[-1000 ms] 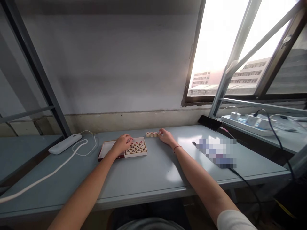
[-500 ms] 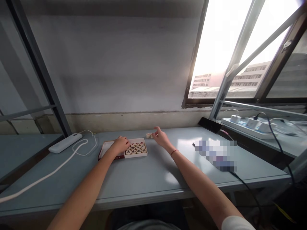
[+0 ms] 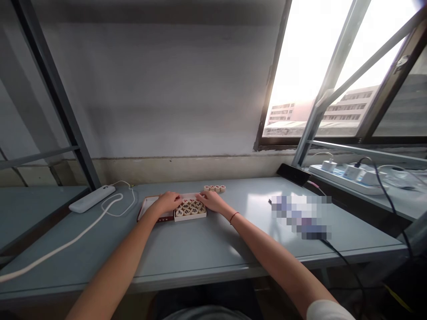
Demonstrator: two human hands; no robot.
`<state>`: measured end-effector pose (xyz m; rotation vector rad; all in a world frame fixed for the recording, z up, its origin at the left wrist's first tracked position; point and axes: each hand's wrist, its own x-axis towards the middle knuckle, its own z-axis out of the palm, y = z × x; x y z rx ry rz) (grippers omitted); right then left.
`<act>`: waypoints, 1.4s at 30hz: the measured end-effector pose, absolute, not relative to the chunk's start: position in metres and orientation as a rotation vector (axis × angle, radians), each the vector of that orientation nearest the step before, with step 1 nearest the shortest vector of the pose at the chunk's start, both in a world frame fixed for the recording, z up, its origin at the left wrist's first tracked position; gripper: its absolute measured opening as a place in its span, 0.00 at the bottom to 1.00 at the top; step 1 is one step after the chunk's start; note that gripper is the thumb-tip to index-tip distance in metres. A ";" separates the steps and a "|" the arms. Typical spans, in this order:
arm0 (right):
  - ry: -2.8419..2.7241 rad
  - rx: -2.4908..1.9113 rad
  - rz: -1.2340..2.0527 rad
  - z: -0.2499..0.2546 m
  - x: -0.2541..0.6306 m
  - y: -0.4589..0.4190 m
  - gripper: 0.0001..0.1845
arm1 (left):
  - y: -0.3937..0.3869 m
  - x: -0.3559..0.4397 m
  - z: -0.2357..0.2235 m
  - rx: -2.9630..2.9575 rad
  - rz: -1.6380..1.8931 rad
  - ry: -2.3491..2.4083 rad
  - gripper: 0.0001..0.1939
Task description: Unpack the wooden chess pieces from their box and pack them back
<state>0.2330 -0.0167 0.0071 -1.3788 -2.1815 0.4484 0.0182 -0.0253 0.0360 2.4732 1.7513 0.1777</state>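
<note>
An open box holds rows of round xiangqi pieces with black and red characters. My left hand is closed over the box's left side, its fingertips by the pieces. At the box's back right, my right hand has its fingers reaching down over the pieces. These fingers look apart, with nothing visible between them; the tips are partly hidden. Behind my right hand, a short row of several xiangqi pieces stands on the desk. The box's red-edged lid lies under my left wrist.
On the left of the grey desk lie a white power strip and its cable. A blurred-out device with a black cord lies right. Another power strip with plugs stands beyond the desk's right side.
My right hand has moved from the row at the back, left and nearer, to the box. Several pieces now show in that row where the hand covered part of it. My left hand stays.
</note>
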 end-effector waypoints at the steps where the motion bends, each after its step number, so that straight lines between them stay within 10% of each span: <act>1: -2.179 -1.377 0.449 0.007 0.233 -0.017 0.26 | -0.027 0.019 0.038 2.459 0.181 1.757 0.18; 25: -2.057 -0.899 0.561 0.027 0.230 -0.035 0.19 | -0.052 0.052 0.053 2.255 0.956 1.226 0.19; 42: -2.118 -1.575 0.488 0.009 0.271 0.000 0.18 | -0.042 0.044 0.046 2.173 1.102 1.459 0.19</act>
